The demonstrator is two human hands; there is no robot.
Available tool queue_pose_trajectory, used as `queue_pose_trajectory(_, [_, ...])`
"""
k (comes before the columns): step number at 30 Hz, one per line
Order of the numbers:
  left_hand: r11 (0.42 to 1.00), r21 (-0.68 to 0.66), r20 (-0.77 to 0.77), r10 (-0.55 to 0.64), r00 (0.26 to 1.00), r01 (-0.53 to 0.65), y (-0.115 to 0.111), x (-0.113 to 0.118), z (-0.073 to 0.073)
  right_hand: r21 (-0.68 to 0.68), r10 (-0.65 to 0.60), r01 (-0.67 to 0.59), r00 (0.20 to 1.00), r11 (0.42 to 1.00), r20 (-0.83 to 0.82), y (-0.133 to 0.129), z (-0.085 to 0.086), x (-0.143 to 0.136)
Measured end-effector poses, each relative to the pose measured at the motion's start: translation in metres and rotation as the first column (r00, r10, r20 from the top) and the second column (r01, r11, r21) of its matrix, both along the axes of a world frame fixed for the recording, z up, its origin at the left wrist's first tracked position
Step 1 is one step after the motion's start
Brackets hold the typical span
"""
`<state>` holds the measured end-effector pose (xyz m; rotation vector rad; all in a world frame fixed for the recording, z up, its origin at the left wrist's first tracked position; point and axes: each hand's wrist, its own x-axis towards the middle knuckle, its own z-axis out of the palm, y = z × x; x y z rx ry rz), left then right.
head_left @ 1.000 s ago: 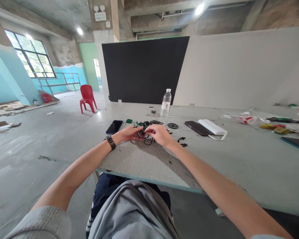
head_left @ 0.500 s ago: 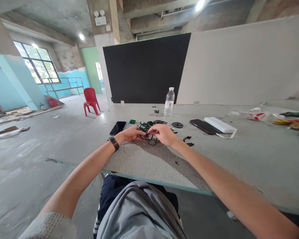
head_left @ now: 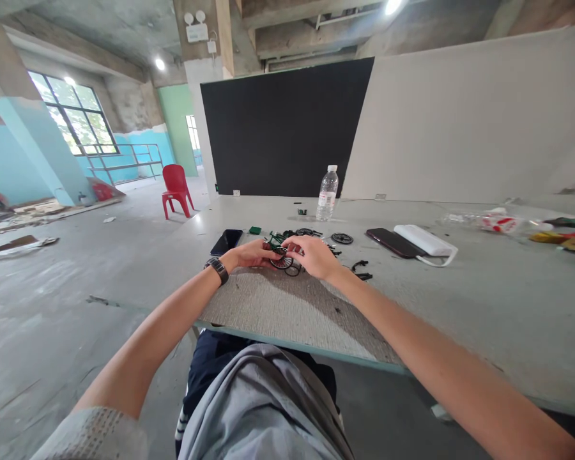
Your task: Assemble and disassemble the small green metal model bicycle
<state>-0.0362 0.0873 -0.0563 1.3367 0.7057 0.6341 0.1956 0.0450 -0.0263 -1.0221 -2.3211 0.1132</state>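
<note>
A small model bicycle with a green frame point(head_left: 275, 239) and a black spoked wheel point(head_left: 282, 261) is held low over the table. My left hand point(head_left: 255, 253), with a dark watch on its wrist, is closed on the model from the left. From the right, the pinched fingers of my right hand point(head_left: 311, 253) are at the top of the same wheel; they partly hide it. A thin black ring point(head_left: 292, 271) lies just below the wheel. Behind my hands rests another spoked wheel point(head_left: 305, 232), and a loose wheel point(head_left: 342, 238) lies to the right.
Black curved parts point(head_left: 361, 269) lie right of my hands. A dark phone point(head_left: 227, 242) and a green piece point(head_left: 255, 230) are at the left. Behind stands a water bottle point(head_left: 326, 193). Another phone point(head_left: 391, 243) and a white power bank point(head_left: 424, 240) lie farther right.
My right fingers have shifted slightly up along the wheel, and more of the wheel shows. Both hands stay on the model bicycle; the view has moved a little.
</note>
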Motion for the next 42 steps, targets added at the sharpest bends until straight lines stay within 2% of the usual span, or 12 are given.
queue_pose_trajectory(3, [1.000,0.009,-0.014,0.019,1.000,-0.019,-0.002,0.001,0.001,0.009,-0.001,0.001,1.000,1.000,-0.021,-0.001,0.000,0.000])
queue_pose_trajectory(6, [1.000,0.014,-0.009,0.021,1.000,-0.021,-0.003,0.001,0.001,0.010,-0.075,0.076,0.996,0.997,-0.047,-0.003,-0.002,0.001])
queue_pose_trajectory(10, [1.000,0.026,-0.016,0.000,1.000,0.001,-0.004,-0.001,0.001,-0.090,-0.198,0.192,0.979,0.977,-0.057,-0.005,-0.004,0.002])
queue_pose_trajectory(14, [0.999,0.028,-0.031,-0.018,0.999,0.019,-0.005,-0.002,0.000,-0.172,-0.262,0.246,0.962,0.954,-0.075,-0.009,-0.005,0.001])
queue_pose_trajectory(22, [0.999,0.035,-0.026,0.019,0.999,-0.018,-0.012,0.003,0.001,-0.282,-0.299,0.245,0.939,0.928,-0.169,-0.011,-0.006,-0.002])
queue_pose_trajectory(29, [0.991,0.059,0.020,0.120,0.993,-0.121,-0.014,0.011,-0.001,-0.336,-0.327,0.232,0.908,0.913,-0.261,-0.005,-0.012,-0.009])
queue_pose_trajectory(36, [0.955,0.090,0.097,0.274,0.957,-0.282,-0.019,0.027,-0.007,-0.430,-0.342,0.190,0.888,0.882,-0.309,0.001,-0.013,-0.011])
queue_pose_trajectory(42, [0.942,0.106,0.117,0.307,0.945,-0.319,-0.022,0.037,-0.011,-0.435,-0.382,0.211,0.853,0.875,-0.355,0.003,-0.011,-0.008])
